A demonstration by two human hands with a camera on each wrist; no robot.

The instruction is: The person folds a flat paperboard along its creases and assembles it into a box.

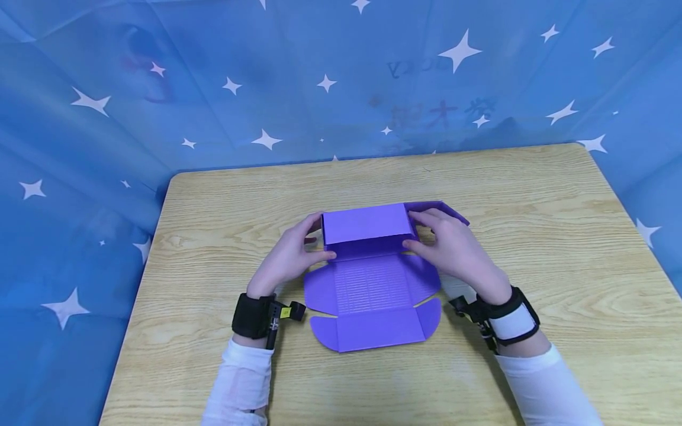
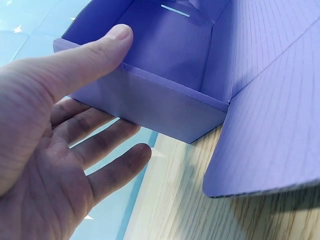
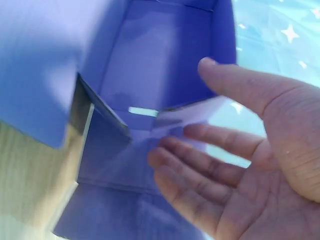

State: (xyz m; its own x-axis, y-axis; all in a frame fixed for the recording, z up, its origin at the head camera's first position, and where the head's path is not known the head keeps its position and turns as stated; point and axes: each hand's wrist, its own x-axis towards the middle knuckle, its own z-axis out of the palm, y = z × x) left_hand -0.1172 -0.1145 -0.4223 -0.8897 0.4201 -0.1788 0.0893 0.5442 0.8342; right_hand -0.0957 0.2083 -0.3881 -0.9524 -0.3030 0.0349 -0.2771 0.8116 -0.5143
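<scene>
A purple cardboard box [image 1: 367,223], partly folded, stands on the table in the head view. Its lid panel [image 1: 370,287] lies flat towards the person, with rounded side flaps and a front flap [image 1: 380,334]. My left hand [image 1: 285,257] grips the box's left end; in the left wrist view its thumb reaches over the rim of the folded end wall [image 2: 155,107], fingers outside. At the right end, my right hand [image 1: 458,245] has its fingers extended against a partly raised end flap [image 3: 185,117]. Another end flap [image 1: 450,211] spreads outward behind that hand.
The wooden table [image 1: 229,201] extends around the box on all sides. A blue cloth [image 1: 319,106] with white stars hangs behind the table and down its left side. Each wrist wears a strapped camera [image 1: 290,310].
</scene>
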